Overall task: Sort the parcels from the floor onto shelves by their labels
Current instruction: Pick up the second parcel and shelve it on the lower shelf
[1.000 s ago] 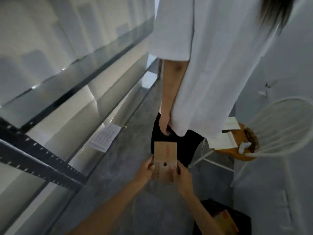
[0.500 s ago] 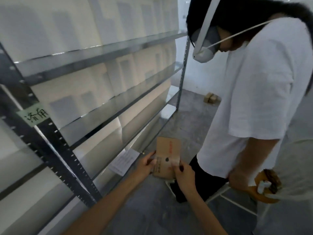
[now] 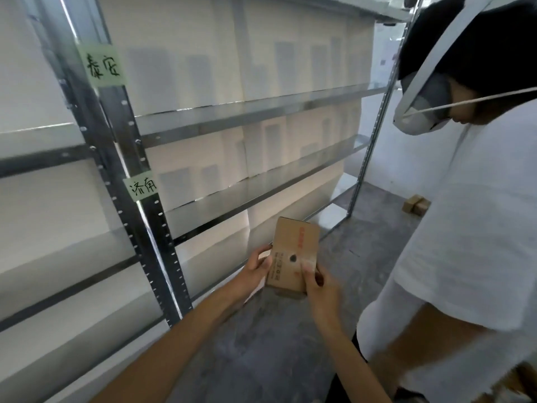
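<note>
The left hand (image 3: 252, 274) and right hand (image 3: 319, 286) grip the parcel (image 3: 293, 254) by its side edges, low before the shelves (image 3: 261, 112). The view has risen since a second ago, so two green labels (image 3: 101, 65) now show. Matching the parcel to one looks next.

The post (image 3: 136, 199) is standing at the rack's front. The upper label (image 3: 101, 65) is sitting high on the post, and the lower label (image 3: 143, 186) is sitting further down it. Shelves (image 3: 261, 112) are running right of the post to a far post (image 3: 374, 135). The parcel (image 3: 293, 257) is hanging right of the post, above the floor (image 3: 276, 344). The left hand (image 3: 252, 274) is gripping the parcel's side nearer the post, and the right hand (image 3: 322, 292) is gripping the farther side. A person (image 3: 465, 228) is standing further right. Boxes (image 3: 415, 205) are lying on the floor beyond the far post.
</note>
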